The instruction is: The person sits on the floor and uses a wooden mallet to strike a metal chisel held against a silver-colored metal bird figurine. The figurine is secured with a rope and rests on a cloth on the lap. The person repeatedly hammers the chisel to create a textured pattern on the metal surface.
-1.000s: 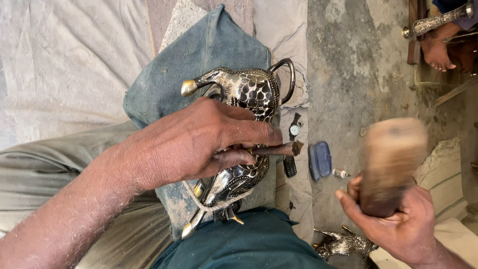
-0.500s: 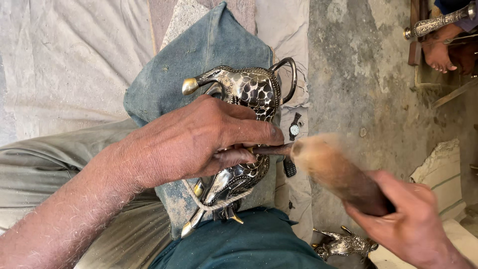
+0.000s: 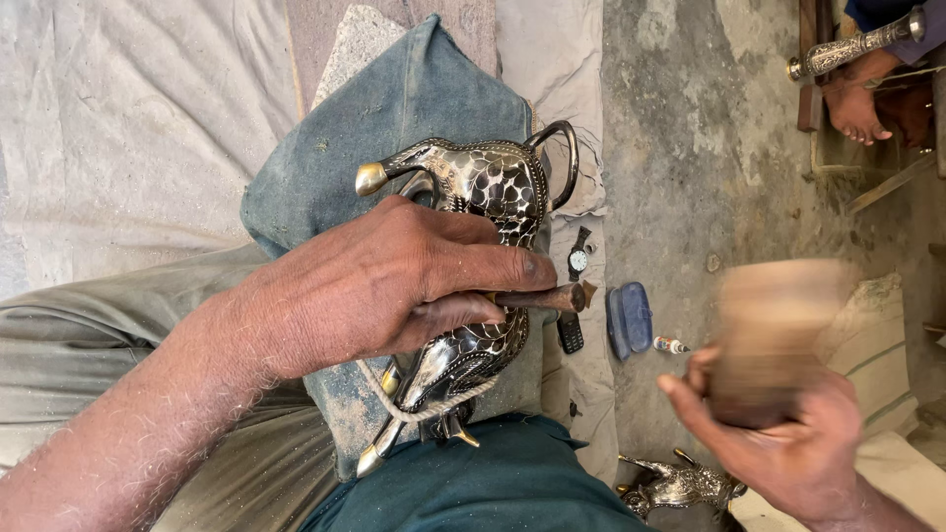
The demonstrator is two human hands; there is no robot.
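Note:
A patterned dark and silver metal animal figure (image 3: 485, 187) with brass-tipped horns lies on a blue-grey cushion (image 3: 404, 108) across my lap, tied down with a pale cord. My left hand (image 3: 394, 281) rests on the figure and grips a thin metal chisel (image 3: 552, 298), whose end points right. My right hand (image 3: 778, 433) holds a wooden mallet (image 3: 774, 330), blurred by motion, raised well to the right of the chisel's end.
A wristwatch (image 3: 578, 261), a small dark phone (image 3: 570, 333), a blue case (image 3: 631, 320) and a tiny bottle (image 3: 672, 345) lie on the cloth and concrete floor. Another metal figure (image 3: 680, 485) sits at the bottom. Another person's foot (image 3: 855, 108) and a metal piece show top right.
The mallet swung in and reached the chisel's end half a second ago; now it is drawn back to the right again. My left hand and the chisel have stayed in place.

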